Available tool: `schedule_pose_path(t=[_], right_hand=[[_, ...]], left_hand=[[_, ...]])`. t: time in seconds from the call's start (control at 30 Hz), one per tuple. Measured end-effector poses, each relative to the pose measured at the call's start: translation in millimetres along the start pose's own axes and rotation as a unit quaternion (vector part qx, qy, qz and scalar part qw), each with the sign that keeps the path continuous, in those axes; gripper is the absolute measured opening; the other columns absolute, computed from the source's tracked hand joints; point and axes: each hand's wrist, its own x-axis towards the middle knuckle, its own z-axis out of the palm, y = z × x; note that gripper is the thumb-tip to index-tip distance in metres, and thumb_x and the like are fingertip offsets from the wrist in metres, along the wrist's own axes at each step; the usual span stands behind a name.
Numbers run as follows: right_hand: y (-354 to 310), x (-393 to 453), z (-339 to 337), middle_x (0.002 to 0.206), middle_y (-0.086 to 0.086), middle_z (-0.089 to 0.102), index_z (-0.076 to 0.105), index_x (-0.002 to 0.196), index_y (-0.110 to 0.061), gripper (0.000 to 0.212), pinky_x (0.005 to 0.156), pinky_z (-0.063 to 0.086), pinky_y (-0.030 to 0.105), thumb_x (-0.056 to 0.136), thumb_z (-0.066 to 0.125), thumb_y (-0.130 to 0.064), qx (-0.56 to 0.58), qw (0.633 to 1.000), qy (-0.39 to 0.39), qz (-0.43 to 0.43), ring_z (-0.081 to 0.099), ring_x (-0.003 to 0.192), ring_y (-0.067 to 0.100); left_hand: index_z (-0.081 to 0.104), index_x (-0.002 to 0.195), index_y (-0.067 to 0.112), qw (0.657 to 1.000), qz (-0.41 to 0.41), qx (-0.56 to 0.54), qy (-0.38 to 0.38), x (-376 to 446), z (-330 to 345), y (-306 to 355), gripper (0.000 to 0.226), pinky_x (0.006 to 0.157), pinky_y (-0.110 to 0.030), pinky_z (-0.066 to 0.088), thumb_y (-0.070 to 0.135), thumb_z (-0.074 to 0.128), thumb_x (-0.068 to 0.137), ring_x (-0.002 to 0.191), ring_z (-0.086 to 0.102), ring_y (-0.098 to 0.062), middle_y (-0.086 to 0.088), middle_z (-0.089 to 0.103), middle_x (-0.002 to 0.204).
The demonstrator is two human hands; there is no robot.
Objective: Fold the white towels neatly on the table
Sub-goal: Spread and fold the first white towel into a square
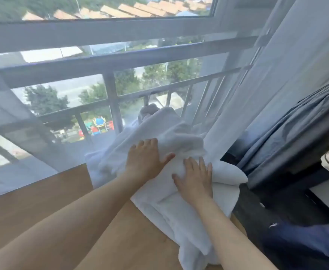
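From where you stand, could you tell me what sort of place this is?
Probably an upper-floor bedroom or hotel room: a wooden table by a railed window above rooftops, blue curtains, and white towels under both hands.

this looks like a room in a flat or a hotel, high above the ground. a wooden tabletop (43,207) stands right against a large window (105,55) whose lower panes sit behind a metal railing (109,98). far below through the glass are trees, orange roofs (140,8) and a bright playground (98,125). a sheer white curtain (266,78) hangs at the right edge of the tabletop, with a heavier blue curtain (296,137) beside it. white towels (165,137) lie heaped at the far right corner of the tabletop, against the glass.
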Motion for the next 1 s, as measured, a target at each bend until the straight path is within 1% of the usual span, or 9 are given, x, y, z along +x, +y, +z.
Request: schedule_pose_path(t=[0.07, 0.1, 0.17, 0.23, 0.33, 0.43, 0.63, 0.8, 1.0], right_hand=[[4.9, 6.0, 3.5, 0.149, -0.001, 0.043, 0.039, 0.148, -0.021, 0.072, 0.122, 0.003, 0.047, 0.093, 0.037, -0.068, -0.005, 0.999, 0.03, -0.025, 0.025, 0.146, 0.026], [7.4, 9.1, 8.4, 0.14, -0.001, 0.051, 0.047, 0.142, -0.02, 0.071, 0.122, 0.01, 0.048, 0.091, 0.04, -0.069, -0.006, 0.998, 0.057, -0.038, 0.035, 0.139, 0.026], [10.4, 17.5, 19.2, 0.117, 0.001, 0.063, 0.064, 0.121, -0.016, 0.06, 0.113, 0.029, 0.05, 0.087, 0.053, -0.065, 0.009, 0.988, 0.137, -0.064, 0.055, 0.117, 0.028], [9.0, 22.9, 28.7, 0.102, 0.002, 0.067, 0.069, 0.103, -0.015, 0.049, 0.106, 0.037, 0.052, 0.085, 0.058, -0.059, 0.023, 0.978, 0.2, -0.062, 0.06, 0.1, 0.029], [6.0, 31.7, 35.1, 0.089, 0.004, 0.066, 0.07, 0.092, -0.014, 0.043, 0.099, 0.041, 0.051, 0.084, 0.06, -0.055, 0.025, 0.968, 0.245, -0.053, 0.06, 0.088, 0.03], [4.5, 43.1, 38.9, 0.079, 0.005, 0.063, 0.068, 0.082, -0.014, 0.036, 0.089, 0.044, 0.048, 0.084, 0.062, -0.05, 0.029, 0.958, 0.278, -0.062, 0.058, 0.078, 0.031], [2.0, 56.1, 37.4, 0.063, 0.001, 0.058, 0.062, 0.062, -0.018, 0.036, 0.076, 0.04, 0.041, 0.087, 0.064, -0.044, 0.058, 0.949, 0.303, -0.059, 0.054, 0.065, 0.028], [-1.3, 54.4, 15.5, 0.051, 0.002, 0.054, 0.054, 0.05, -0.019, 0.039, 0.067, 0.036, 0.036, 0.081, 0.066, -0.039, 0.096, 0.952, 0.283, -0.069, 0.053, 0.054, 0.028], [-22.7, 36.1, -27.5, 0.049, 0.001, 0.048, 0.047, 0.048, -0.019, 0.04, 0.062, 0.035, 0.035, 0.08, 0.062, -0.037, 0.128, 0.923, 0.335, -0.14, 0.048, 0.049, 0.029]], left_hand=[[0.053, 0.122, 0.017, 0.997, 0.001, 0.067, 0.034, 5.9, 5.4, -2.0, 0.081, 0.083, -0.036, 0.044, 0.084, 0.027, 0.084, 0.104, 0.057, -0.023, -0.003, 0.06, 0.116], [0.053, 0.12, 0.017, 0.995, 0.006, 0.083, 0.049, 9.0, 10.2, -5.3, 0.082, 0.081, -0.035, 0.045, 0.086, 0.03, 0.082, 0.1, 0.057, -0.023, -0.002, 0.059, 0.113], [0.054, 0.116, 0.016, 0.994, 0.002, 0.091, 0.059, 16.7, 19.7, -12.0, 0.081, 0.077, -0.035, 0.046, 0.086, 0.038, 0.079, 0.096, 0.056, -0.023, -0.002, 0.058, 0.109], [0.056, 0.109, 0.016, 0.993, 0.007, 0.089, 0.078, 22.5, 26.5, -16.1, 0.076, 0.069, -0.035, 0.046, 0.084, 0.045, 0.077, 0.09, 0.058, -0.024, -0.003, 0.058, 0.102], [0.058, 0.097, 0.017, 0.987, 0.026, 0.092, 0.127, 28.0, 32.7, -24.9, 0.068, 0.057, -0.03, 0.036, 0.081, 0.054, 0.074, 0.077, 0.059, -0.024, -0.001, 0.059, 0.088], [0.058, 0.091, 0.017, 0.984, 0.05, 0.078, 0.15, 28.7, 37.9, -33.7, 0.064, 0.054, -0.03, 0.039, 0.079, 0.054, 0.076, 0.072, 0.058, -0.023, 0.001, 0.059, 0.081], [0.057, 0.091, 0.02, 0.985, 0.069, 0.052, 0.15, 25.8, 40.2, -40.5, 0.057, 0.052, -0.03, 0.04, 0.076, 0.053, 0.082, 0.072, 0.056, -0.022, 0.004, 0.058, 0.079], [0.055, 0.086, 0.02, 0.987, 0.065, 0.002, 0.149, 17.6, 26.2, -38.4, 0.054, 0.058, -0.029, 0.032, 0.074, 0.059, 0.08, 0.073, 0.053, -0.02, 0.007, 0.053, 0.078], [0.056, 0.079, 0.016, 0.969, 0.08, -0.028, 0.231, -3.5, -16.6, -45.6, 0.06, 0.055, -0.026, 0.029, 0.076, 0.057, 0.079, 0.067, 0.05, -0.019, 0.005, 0.052, 0.072]])
